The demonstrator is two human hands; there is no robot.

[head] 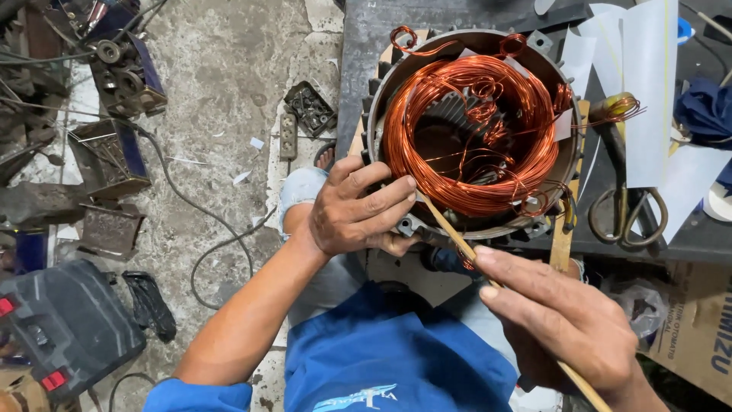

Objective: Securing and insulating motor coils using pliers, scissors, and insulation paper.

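Observation:
A round metal motor stator (566,164) lies open side up on a dark workbench (374,46), with copper wire coils (465,126) wound around its inside. My left hand (354,210) grips the stator's near-left rim, fingers curled over the edge against the coil. My right hand (568,317) holds a thin wooden stick (450,229) whose tip reaches the coil at the near rim. White paper strips stick out between the windings.
Scissors (625,206) and white paper sheets (648,84) lie on the bench right of the stator, beside a flat wooden strip (563,240). Cardboard box (698,324) at lower right. On the concrete floor at left are metal parts, cables and a black tool case (65,324).

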